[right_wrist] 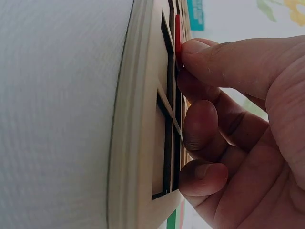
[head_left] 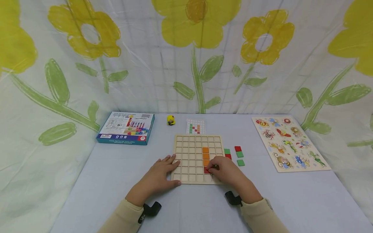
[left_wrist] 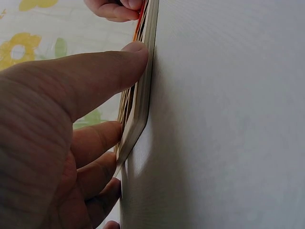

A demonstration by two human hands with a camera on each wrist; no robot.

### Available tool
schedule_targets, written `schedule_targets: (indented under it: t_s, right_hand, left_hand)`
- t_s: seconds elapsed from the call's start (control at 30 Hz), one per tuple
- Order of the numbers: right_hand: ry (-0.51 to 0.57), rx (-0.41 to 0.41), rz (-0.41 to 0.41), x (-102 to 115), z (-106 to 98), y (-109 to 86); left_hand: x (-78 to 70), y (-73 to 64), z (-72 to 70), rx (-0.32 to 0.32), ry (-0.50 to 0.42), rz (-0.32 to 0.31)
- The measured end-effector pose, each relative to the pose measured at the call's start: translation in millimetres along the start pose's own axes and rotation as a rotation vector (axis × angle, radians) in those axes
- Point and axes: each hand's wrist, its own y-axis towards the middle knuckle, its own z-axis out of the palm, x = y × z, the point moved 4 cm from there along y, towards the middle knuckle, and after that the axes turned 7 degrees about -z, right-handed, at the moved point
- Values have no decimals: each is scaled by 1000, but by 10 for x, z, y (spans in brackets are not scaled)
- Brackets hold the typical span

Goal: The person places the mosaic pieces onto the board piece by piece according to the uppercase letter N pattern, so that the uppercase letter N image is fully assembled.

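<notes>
A wooden grid board (head_left: 185, 177) lies on the table, with a column of three orange tiles (head_left: 205, 156) in its cells. Just below them is a red tile (head_left: 206, 170), tilted slightly out of its cell in the right wrist view. My right hand (head_left: 228, 170) pinches this red tile between thumb and index finger, the other fingers curled over the board. At the board's near left corner rests my left hand (head_left: 157, 174), fingers spread on the left edge and thumb against the front edge. Right of the board lie green tiles (head_left: 240, 162) and red tiles (head_left: 238, 149).
Behind the board lies a pattern card (head_left: 199, 122) with coloured squares. A small yellow toy figure (head_left: 170, 120) stands near a boxed toy set (head_left: 125, 128) at the back left. An insect puzzle board (head_left: 279, 139) lies to the right. A flowered cloth (head_left: 145, 81) hangs behind.
</notes>
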Motion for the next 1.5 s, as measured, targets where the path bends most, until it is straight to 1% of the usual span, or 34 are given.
schedule_targets:
  t_s: [0.1, 0.2, 0.27, 0.33, 0.43, 0.5, 0.57, 0.63, 0.7, 0.77, 0.87, 1.0, 1.23, 1.4, 1.5]
  right_hand:
    - [10, 2, -8, 10, -5, -1]
    - [18, 9, -38, -12, -29, 0]
    - [34, -4, -56, -62, -99, 8]
    - [48, -49, -64, -163, -231, 24]
    - [48, -138, -20, -395, -499, 54]
    - [31, -185, 38, -589, -662, 72]
    - [10, -195, 110, -770, -776, 84]
    - [-8, -190, 167, -925, -843, 94]
    - [-9, -171, 218, -1035, -869, 98]
    - [-7, -147, 235, -1099, -868, 106]
    - [3, -119, 228, -1148, -837, 120]
    - [0, -108, 215, -1154, -804, 126]
    - [-16, -131, 210, -1196, -795, 123]
    - [33, -164, 240, -1196, -810, 95]
    - [76, -214, 259, -1152, -840, 72]
  left_hand:
    - [1, -9, -7, -1, -4, 1]
    - [6, -12, -8, 1, -7, -1]
    - [6, -10, -7, 1, -8, 0]
    - [5, -3, -4, 1, -8, 4]
    - [2, 3, -1, 1, -4, 6]
    - [5, 4, 4, 3, 1, 6]
    - [10, -1, 10, 5, 8, 2]
    - [12, -7, 14, 8, 11, 5]
    - [7, -14, 16, 7, 10, 14]
    - [1, -16, 17, 5, 8, 20]
    - [-4, -12, 18, 0, 4, 23]
    - [-2, -12, 12, -5, 5, 22]
    - [-29, -40, -18, -10, -4, 21]
    - [-36, -43, -32, -10, -2, 19]
    - [-39, -45, -38, -9, -1, 15]
